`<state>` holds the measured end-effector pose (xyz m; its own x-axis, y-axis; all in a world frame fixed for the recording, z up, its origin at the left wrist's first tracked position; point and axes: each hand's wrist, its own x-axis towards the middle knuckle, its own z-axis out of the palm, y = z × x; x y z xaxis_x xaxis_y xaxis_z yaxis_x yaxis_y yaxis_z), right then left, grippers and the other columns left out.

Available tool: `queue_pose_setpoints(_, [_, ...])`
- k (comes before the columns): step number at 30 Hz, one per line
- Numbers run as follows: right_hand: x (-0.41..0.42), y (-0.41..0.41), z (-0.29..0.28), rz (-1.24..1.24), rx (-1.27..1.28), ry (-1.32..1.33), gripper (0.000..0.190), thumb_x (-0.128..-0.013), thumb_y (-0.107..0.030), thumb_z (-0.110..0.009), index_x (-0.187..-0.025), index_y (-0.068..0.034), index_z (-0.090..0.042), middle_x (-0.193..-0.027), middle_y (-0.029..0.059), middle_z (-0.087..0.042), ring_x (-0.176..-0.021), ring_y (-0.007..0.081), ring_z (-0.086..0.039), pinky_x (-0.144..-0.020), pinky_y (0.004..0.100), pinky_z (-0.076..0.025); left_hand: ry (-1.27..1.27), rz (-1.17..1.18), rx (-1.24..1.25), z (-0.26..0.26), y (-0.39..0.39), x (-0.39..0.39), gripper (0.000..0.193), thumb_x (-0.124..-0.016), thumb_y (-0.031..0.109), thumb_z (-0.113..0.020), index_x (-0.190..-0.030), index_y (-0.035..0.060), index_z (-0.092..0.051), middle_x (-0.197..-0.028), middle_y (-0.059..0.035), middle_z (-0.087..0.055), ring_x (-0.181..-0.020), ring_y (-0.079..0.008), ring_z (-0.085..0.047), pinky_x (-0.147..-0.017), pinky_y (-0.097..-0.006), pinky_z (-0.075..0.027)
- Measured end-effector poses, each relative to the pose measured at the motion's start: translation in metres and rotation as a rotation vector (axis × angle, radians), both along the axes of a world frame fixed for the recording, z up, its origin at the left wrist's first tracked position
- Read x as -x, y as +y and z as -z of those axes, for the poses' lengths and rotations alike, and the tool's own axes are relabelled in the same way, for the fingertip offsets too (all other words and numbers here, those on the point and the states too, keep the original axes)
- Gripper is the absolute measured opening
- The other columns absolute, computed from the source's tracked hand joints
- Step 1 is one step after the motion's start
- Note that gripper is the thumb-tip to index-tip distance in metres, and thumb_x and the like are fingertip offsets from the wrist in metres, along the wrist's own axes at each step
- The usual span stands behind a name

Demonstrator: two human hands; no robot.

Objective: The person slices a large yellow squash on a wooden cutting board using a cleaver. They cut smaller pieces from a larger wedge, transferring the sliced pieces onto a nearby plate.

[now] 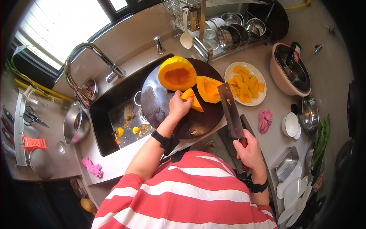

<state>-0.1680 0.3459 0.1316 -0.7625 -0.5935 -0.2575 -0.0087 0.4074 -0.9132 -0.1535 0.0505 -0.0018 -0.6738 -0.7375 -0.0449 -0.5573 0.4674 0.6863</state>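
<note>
My left hand (179, 106) grips a wedge of pumpkin (193, 100) on the round dark cutting board (183, 121), which lies partly over the sink. Behind that hand, a hollowed pumpkin half (177, 73) rests with its cut face towards me. A larger pumpkin piece (208, 88) lies just right of the wedge. My right hand (248, 148) is closed around the handle of a cleaver (232, 114); its blade points away from me at the board's right edge, with a bit of pumpkin stuck on it. Cut pumpkin pieces (246, 86) fill much of a white plate (228, 70) beyond the blade.
Pumpkin scraps (136, 130) lie in the black sink (104, 137) under a curved faucet (68, 65). A dish rack (240, 45) stands behind. Rightwards are a pink basin (276, 77), a pink cloth (265, 121), bowls (290, 124) and green stalks (320, 143). A steel bowl (83, 131) sits left.
</note>
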Motion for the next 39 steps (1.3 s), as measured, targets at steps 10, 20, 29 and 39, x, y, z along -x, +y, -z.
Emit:
queue_pose_setpoints(10, [-0.013,-0.053,-0.003,-0.313,-0.081,0.253,0.026,-0.087,-0.015,-0.062,-0.107,0.002,-0.057,-0.069,0.0201,-0.062,-0.063,0.038,-0.063,-0.057,0.0406,-0.047,-0.096,0.269,-0.294,-0.03,-0.07,-0.088,0.025,-0.083,0.011,-0.073,-0.101,-0.0011,-0.061,-0.088,-0.0061,-0.069,-0.078,-0.0111,-0.063,-0.072,-0.0269,-0.05])
queue_pose_setpoints(20, [-0.026,-0.122,0.029,-0.58,-0.243,0.501,0.022,-0.091,-0.019,-0.057,-0.101,0.0,-0.054,-0.076,0.0211,-0.065,-0.072,0.0403,-0.065,-0.065,0.0486,-0.052,0.355,0.491,0.536,-0.009,-0.04,-0.114,0.029,-0.068,0.005,-0.073,-0.096,0.0017,-0.066,-0.101,-0.014,-0.061,-0.1,-0.0338,-0.055,-0.082,-0.0415,-0.047])
queue_pose_setpoints(29, [-0.008,-0.136,0.022,-0.72,-0.36,0.658,0.023,-0.09,-0.016,-0.058,-0.102,0.002,-0.052,-0.076,0.0187,-0.062,-0.062,0.0367,-0.064,-0.056,0.0452,-0.053,0.412,0.441,0.517,-0.001,-0.046,-0.106,0.037,-0.063,0.002,-0.072,-0.1,0.0023,-0.068,-0.103,-0.0138,-0.064,-0.095,-0.0331,-0.06,-0.081,-0.0385,-0.05])
queue_pose_setpoints(39, [0.01,-0.153,0.027,-0.795,-0.441,0.664,0.023,-0.088,-0.012,-0.058,-0.106,0.002,-0.053,-0.07,0.017,-0.061,-0.059,0.0333,-0.065,-0.053,0.0424,-0.053,0.449,0.395,0.441,0.002,-0.05,-0.099,0.027,-0.06,0.006,-0.078,-0.086,0.004,-0.07,-0.097,-0.0116,-0.068,-0.092,-0.0327,-0.063,-0.085,-0.0391,-0.051])
